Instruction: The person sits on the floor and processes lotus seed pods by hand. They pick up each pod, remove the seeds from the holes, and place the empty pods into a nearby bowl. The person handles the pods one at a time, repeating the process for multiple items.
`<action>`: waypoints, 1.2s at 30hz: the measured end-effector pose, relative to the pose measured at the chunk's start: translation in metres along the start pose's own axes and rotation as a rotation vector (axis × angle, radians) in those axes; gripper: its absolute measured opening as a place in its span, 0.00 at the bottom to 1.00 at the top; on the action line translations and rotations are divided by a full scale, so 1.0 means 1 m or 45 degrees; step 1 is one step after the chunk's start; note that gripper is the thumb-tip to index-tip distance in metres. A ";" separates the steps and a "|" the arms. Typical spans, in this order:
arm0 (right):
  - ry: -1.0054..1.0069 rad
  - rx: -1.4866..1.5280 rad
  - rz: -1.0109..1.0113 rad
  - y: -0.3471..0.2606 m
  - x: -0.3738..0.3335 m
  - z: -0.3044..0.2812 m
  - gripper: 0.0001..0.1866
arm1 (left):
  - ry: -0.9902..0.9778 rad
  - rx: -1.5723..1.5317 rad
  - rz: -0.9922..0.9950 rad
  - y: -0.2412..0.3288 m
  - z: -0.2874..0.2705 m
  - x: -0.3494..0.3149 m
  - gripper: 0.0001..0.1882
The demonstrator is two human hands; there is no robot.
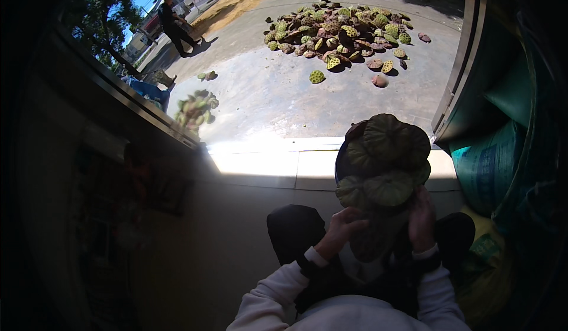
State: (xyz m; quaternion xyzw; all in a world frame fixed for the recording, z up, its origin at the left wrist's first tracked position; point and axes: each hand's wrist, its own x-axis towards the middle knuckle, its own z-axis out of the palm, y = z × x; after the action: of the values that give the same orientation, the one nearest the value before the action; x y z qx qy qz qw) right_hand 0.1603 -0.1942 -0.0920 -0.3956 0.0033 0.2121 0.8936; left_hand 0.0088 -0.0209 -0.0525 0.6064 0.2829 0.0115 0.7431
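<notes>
Just in front of my knees, green lotus seed pods (387, 153) are heaped in a container whose blue rim (338, 166) shows at the left side. Nearer to me, between my hands, lies a darker pod (370, 239) in deep shade. My left hand (345, 230) is closed, its fingertips pinched together by this pod's upper left edge. What the pinch holds, if anything, is too dark to make out. On the other side, my right hand (422, 218) is open, its fingers stretched upward beside the heap's near right edge. Both wrists have dark cuffs over white sleeves.
Past the door sill (296, 143), a large pile of lotus pods (343, 32) lies on sunlit concrete. A smaller cluster of pods (198, 107) is at the left. Full green sacks (488, 159) stand close on my right. A person (173, 28) stands outside, far left.
</notes>
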 end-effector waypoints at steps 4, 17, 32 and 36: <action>-0.032 -0.281 0.007 -0.003 -0.025 0.016 0.24 | -0.062 -0.051 -0.067 0.006 0.002 -0.003 0.19; -0.052 -0.837 0.071 0.001 -0.054 0.025 0.31 | -0.034 -0.168 -0.084 0.008 0.015 -0.002 0.18; 0.037 -0.933 -0.141 0.023 -0.059 0.017 0.18 | -0.231 -0.062 0.020 0.013 0.010 -0.015 0.33; -0.082 -1.134 -0.047 0.012 -0.070 0.023 0.13 | -0.179 0.046 0.021 0.011 0.007 -0.014 0.33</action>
State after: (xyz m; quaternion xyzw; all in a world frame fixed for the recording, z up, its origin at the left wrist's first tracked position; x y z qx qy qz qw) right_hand 0.0886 -0.1968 -0.0728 -0.7350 -0.1233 0.1891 0.6394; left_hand 0.0034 -0.0298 -0.0360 0.6212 0.2251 -0.0303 0.7500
